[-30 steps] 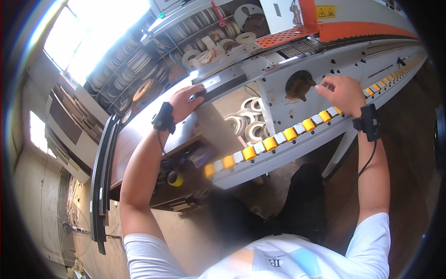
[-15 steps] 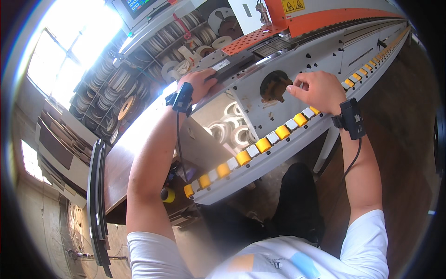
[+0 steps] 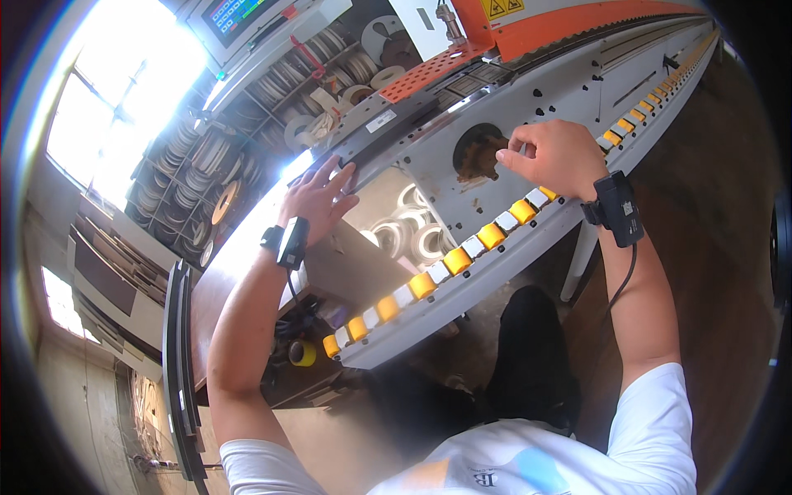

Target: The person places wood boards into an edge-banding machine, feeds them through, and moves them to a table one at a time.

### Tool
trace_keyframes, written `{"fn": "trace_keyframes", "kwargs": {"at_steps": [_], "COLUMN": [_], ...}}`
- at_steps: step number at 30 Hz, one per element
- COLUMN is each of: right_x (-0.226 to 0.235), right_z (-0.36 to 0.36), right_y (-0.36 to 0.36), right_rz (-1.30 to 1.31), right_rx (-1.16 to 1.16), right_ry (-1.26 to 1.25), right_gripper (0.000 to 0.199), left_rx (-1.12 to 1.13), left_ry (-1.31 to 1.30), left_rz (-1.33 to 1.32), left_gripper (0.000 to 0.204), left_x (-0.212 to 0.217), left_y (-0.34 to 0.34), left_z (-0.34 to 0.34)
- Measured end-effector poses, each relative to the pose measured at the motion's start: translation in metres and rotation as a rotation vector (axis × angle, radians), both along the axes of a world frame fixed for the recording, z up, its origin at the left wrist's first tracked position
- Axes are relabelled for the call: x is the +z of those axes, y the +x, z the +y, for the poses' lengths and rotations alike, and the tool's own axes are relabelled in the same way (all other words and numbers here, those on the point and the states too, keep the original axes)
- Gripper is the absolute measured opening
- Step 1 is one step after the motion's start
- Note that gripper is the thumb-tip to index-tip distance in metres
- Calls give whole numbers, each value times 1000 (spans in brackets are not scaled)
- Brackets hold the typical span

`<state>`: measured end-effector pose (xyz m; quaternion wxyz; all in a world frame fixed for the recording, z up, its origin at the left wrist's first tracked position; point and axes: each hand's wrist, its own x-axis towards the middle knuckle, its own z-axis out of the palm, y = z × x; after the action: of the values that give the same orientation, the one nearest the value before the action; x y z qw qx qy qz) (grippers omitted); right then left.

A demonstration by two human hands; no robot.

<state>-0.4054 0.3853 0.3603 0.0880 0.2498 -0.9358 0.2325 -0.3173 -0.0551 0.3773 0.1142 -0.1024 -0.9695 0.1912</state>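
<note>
My left hand rests flat, fingers spread, on the edge of the grey machine body next to a wooden panel. My right hand is curled beside a round dark opening in the machine's side plate, its thumb and forefinger pinched together at the hole's rim; whether they hold anything small I cannot tell. Both wrists wear black strapped devices. A row of yellow and white rollers runs along the rail below both hands.
Shelves of coiled edge-band rolls stand at the left under a bright window. A control screen and an orange machine cover sit above. More coils lie under the machine. A yellow tape roll sits low left.
My head has moved closer and the view has shifted. My right hand has moved left from the roller rail to the round opening. My left hand has stayed on the machine edge.
</note>
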Motion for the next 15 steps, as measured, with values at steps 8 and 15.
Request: {"fn": "trace_keyframes", "kwargs": {"at_steps": [8,15], "right_x": [-4,-9], "right_z": [1,3], "right_y": [-2,-5], "right_rz": [30,69], "right_rx": [-4,7], "right_ry": [-21,-42], "right_gripper": [45,45], "left_rx": [-65,-101], "left_ry": [-97,-132], "left_rz": [65,85], "left_gripper": [66,73], "left_x": [-6,-11], "left_y": [-37,-85], "left_z": [36,81]}}
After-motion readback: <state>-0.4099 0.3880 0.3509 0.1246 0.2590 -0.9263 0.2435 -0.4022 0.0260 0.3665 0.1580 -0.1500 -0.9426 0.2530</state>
